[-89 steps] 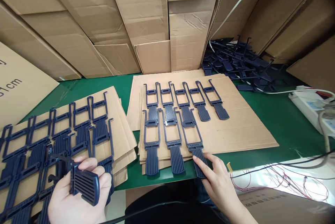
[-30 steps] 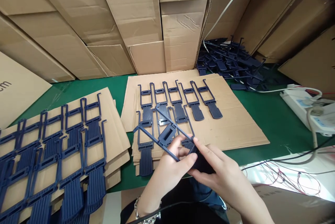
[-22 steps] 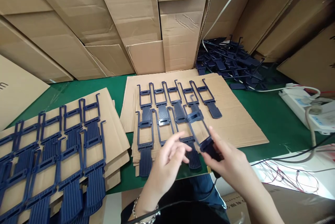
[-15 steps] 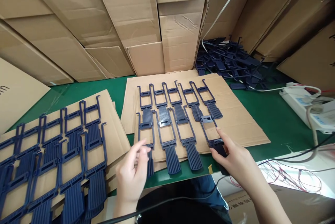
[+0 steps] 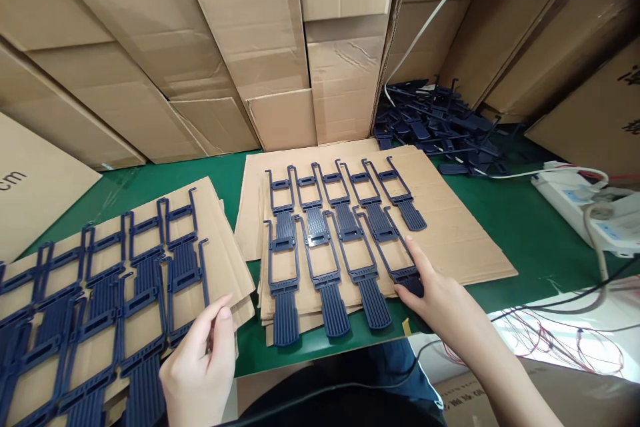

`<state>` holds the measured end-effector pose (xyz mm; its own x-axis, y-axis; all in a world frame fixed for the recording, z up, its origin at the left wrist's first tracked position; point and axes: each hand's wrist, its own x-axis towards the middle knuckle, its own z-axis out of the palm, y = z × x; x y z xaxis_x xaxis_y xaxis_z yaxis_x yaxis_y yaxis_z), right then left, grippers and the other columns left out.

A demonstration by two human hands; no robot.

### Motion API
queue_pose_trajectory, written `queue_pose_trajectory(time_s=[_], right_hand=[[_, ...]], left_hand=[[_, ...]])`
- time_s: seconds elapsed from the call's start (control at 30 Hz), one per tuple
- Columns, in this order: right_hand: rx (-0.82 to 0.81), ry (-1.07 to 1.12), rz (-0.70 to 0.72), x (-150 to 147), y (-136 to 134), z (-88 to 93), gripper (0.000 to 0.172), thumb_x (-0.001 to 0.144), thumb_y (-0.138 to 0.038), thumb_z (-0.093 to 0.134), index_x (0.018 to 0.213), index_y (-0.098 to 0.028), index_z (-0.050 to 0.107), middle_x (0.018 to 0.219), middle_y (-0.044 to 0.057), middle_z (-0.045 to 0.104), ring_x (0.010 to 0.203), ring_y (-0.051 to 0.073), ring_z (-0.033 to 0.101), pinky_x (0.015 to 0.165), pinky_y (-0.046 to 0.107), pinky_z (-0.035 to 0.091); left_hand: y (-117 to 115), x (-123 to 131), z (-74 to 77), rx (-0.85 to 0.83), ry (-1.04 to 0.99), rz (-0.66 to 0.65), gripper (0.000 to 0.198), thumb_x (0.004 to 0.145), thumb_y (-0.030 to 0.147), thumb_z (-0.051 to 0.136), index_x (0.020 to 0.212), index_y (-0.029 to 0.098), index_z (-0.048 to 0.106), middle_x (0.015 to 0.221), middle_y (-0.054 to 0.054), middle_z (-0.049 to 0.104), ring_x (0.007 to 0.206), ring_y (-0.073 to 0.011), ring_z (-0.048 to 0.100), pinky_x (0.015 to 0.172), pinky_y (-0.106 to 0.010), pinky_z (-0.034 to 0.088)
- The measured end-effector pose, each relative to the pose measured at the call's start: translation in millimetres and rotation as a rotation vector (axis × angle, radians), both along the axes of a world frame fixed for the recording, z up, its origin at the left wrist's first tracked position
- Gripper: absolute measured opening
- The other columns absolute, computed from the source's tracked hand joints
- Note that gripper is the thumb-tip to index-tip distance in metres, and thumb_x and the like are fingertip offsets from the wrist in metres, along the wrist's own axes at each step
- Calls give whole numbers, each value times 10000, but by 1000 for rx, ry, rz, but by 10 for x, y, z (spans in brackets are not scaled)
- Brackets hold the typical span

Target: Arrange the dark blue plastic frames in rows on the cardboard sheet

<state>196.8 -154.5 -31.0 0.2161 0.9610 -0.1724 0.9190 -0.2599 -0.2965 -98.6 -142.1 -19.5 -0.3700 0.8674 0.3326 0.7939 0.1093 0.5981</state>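
Dark blue plastic frame pieces with ribbed paddle ends lie in two rows on a stack of cardboard sheets [image 5: 465, 240] in the middle. My right hand [image 5: 433, 290] rests on the paddle end of the rightmost front-row piece [image 5: 393, 247], fingers curled over it, the piece flat on the sheet. My left hand [image 5: 200, 364] is at the near corner of the left cardboard stack [image 5: 225, 267], fingers slightly apart, touching the edge of the blue pieces laid there [image 5: 145, 280]. It holds nothing.
Tall cardboard boxes [image 5: 280, 34] wall the back of the green table [image 5: 505, 207]. A loose heap of blue pieces [image 5: 435, 124] lies at the back right. A white power strip [image 5: 590, 210] and loose wires [image 5: 560, 340] sit at the right.
My hands passed a blue piece from left to right. The right hand laid it down as the fourth piece of the front row. The left hand swung back to the left stack.
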Motion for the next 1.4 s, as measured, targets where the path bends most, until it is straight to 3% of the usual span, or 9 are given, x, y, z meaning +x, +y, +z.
queue_pose_trajectory(time_s=[0.4, 0.63, 0.87, 1.07, 1.17, 1.23, 1.3, 1.37, 1.4], right_hand=[[-139, -36, -59, -245, 62, 186, 734, 832, -341, 442, 1433, -156, 62, 713, 75, 583, 564, 203, 557, 456, 241, 312], [-27, -108, -71, -222, 88, 66, 707, 831, -388, 427, 1422, -151, 118, 791, 97, 596, 627, 229, 582, 484, 258, 327], [-15, -117, -81, -208, 108, 12, 719, 829, -434, 422, 1420, -155, 123, 892, 112, 597, 648, 227, 589, 497, 271, 349], [-71, -78, -108, -166, 85, 22, 726, 836, -548, 343, 1424, -189, 114, 977, 122, 583, 695, 246, 595, 506, 290, 359], [-40, -93, -163, 60, 193, 147, 758, 816, -623, 309, 1423, -210, 123, 900, 98, 599, 681, 253, 586, 513, 304, 357], [72, -165, -210, 348, 398, 288, 762, 804, -631, 330, 1411, -194, 184, 899, 106, 591, 706, 249, 577, 539, 312, 362], [215, -271, -224, 723, 728, 432, 719, 802, -610, 351, 1376, -184, 275, 1007, 133, 556, 830, 270, 560, 578, 316, 368], [387, -329, -177, 1121, 1153, 527, 639, 846, -540, 291, 1330, -128, 351, 1075, 156, 512, 964, 270, 515, 705, 333, 374], [426, -319, -127, 1305, 1383, 547, 611, 861, -501, 261, 1318, -109, 367, 1106, 153, 492, 1024, 257, 485, 772, 323, 366]], left_hand=[[-45, 37, -118, 0, 3, -175, 263, 849, 327, 440, 910, 149, 624, 835, -42, 639, 673, -113, 564, 670, -220, 397], [-125, 67, -100, 48, -37, -243, 208, 834, 294, 471, 892, 182, 636, 891, -24, 648, 826, -141, 597, 780, -222, 404], [-276, 200, -53, 3, -87, -342, 170, 828, 263, 482, 895, 217, 632, 892, 11, 647, 791, -129, 606, 707, -223, 413], [-256, 265, -66, -10, -96, -378, 174, 821, 247, 485, 896, 199, 635, 857, -20, 647, 709, -137, 599, 666, -239, 428], [-149, 233, -27, 41, -3, -401, 156, 827, 234, 485, 905, 202, 615, 840, -24, 621, 652, -113, 567, 626, -229, 423], [-61, 157, 4, 126, 94, -369, 151, 818, 246, 506, 928, 199, 597, 942, -49, 579, 746, -127, 562, 694, -236, 433], [-28, 50, 3, 251, 225, -290, 191, 794, 266, 539, 961, 186, 587, 1130, -91, 504, 962, -201, 526, 865, -311, 405], [-114, -66, -62, 304, 297, -152, 241, 763, 254, 577, 994, 185, 582, 1180, -108, 488, 1020, -251, 500, 926, -395, 371], [-206, -118, -120, 265, 257, -150, 255, 751, 241, 589, 1003, 202, 586, 1172, -106, 496, 1036, -259, 491, 936, -417, 369]])
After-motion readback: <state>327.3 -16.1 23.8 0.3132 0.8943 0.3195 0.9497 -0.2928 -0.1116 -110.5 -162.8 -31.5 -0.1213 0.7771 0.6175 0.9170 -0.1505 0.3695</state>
